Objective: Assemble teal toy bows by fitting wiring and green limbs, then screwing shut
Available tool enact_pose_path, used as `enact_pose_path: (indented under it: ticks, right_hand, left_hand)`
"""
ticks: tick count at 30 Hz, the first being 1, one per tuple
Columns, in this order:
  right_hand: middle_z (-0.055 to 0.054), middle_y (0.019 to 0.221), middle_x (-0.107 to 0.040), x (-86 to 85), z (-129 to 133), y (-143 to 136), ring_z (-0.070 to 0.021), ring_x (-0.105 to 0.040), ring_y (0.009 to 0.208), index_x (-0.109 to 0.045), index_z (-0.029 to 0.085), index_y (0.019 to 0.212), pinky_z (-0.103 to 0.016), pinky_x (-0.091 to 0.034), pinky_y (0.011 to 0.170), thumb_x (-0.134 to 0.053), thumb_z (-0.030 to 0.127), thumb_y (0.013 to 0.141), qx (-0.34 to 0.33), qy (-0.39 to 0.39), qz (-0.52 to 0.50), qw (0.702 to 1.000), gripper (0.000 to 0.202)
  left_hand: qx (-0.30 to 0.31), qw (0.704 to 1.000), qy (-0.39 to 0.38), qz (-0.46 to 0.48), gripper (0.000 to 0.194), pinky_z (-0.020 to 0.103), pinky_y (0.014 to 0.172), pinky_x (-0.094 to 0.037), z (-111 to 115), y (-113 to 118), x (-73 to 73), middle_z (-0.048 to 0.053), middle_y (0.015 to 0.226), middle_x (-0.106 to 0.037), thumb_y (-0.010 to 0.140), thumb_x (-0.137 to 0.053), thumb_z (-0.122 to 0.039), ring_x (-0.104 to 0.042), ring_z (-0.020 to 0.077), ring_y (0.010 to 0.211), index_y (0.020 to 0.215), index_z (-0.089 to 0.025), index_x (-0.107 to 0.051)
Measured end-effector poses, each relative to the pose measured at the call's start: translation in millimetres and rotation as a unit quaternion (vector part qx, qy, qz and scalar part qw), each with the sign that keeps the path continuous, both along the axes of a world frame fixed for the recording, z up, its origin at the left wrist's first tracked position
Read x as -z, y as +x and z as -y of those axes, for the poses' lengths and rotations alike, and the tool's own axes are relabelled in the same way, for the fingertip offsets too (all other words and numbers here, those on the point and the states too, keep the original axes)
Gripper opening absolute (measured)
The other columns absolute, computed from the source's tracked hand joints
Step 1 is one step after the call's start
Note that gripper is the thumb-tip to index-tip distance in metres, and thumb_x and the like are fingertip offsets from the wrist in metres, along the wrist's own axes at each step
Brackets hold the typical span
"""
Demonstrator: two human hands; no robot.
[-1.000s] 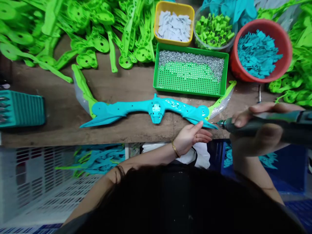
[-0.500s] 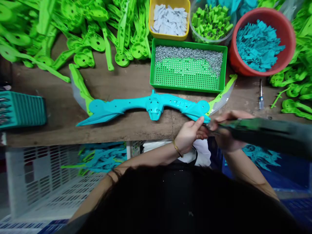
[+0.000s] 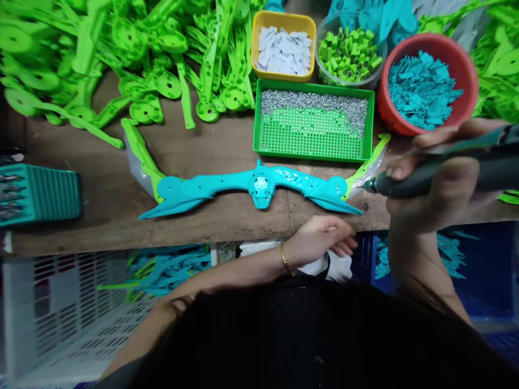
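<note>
A toy bow (image 3: 219,182) with a turquoise plastic body and green limbs lies along the workbench. My right hand (image 3: 440,173) is wrapped round a dark electric screwdriver (image 3: 413,181). The screwdriver's tip points left, in front of the bow's right limb; whether it touches cannot be made out. My left hand (image 3: 322,240), wearing a gold bracelet (image 3: 284,258), hovers at the bench's front edge just below the bow's right half, apart from it. Its fingers are curled and close together, and their inner side is hidden.
Behind the bow stands a green tray (image 3: 314,154) of small screws. Near it are a yellow bin (image 3: 284,75) of white pieces, a tub of green parts (image 3: 351,54) and a red bucket (image 3: 466,81). Green limbs (image 3: 135,35) pile up back left; a teal basket (image 3: 54,194) sits left.
My left hand has let go of the bow's right tip and drawn back toward me. My right hand has lifted the screwdriver up and right. The whole view has shifted slightly.
</note>
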State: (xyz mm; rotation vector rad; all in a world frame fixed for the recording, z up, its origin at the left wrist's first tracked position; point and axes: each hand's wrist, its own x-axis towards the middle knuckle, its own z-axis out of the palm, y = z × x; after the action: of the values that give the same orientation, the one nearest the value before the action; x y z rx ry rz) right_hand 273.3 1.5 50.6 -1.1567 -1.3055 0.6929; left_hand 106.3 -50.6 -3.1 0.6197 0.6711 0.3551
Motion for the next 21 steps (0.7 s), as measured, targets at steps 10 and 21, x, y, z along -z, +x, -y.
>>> enact_pose_path:
  ticks: [10, 21]
  right_hand:
    - [0.002, 0.084, -0.062, 53.5, -123.1, -31.3, -0.0090, -0.050, 0.053, -0.051, 0.027, 0.103, -0.031, -0.046, 0.054, -0.064, 0.066, 0.081, 0.124, 0.183, -0.017, 0.975, 0.047]
    - [0.003, 0.077, -0.059, 64.4, -124.8, -53.3, -0.0122, -0.049, 0.054, -0.049, 0.029, 0.099, -0.036, -0.045, 0.057, -0.060, 0.083, 0.070, 0.138, 0.123, -0.029, 0.982, 0.062]
  left_hand:
    - [-0.064, 0.597, 0.721, -0.345, 0.064, 0.045, 0.098, -0.044, -44.4, -5.2, 18.3, 0.016, 0.118, -0.063, 0.084, -0.063, -0.062, -0.056, 0.0310, 0.111, 0.122, -0.011, -0.064]
    - [-0.073, 0.526, 0.769, -0.356, 0.088, 0.043, 0.103, -0.037, -30.8, 0.0, 50.1, 0.018, 0.118, -0.065, 0.084, -0.046, -0.075, -0.056, 0.0313, 0.113, 0.134, -0.004, -0.054]
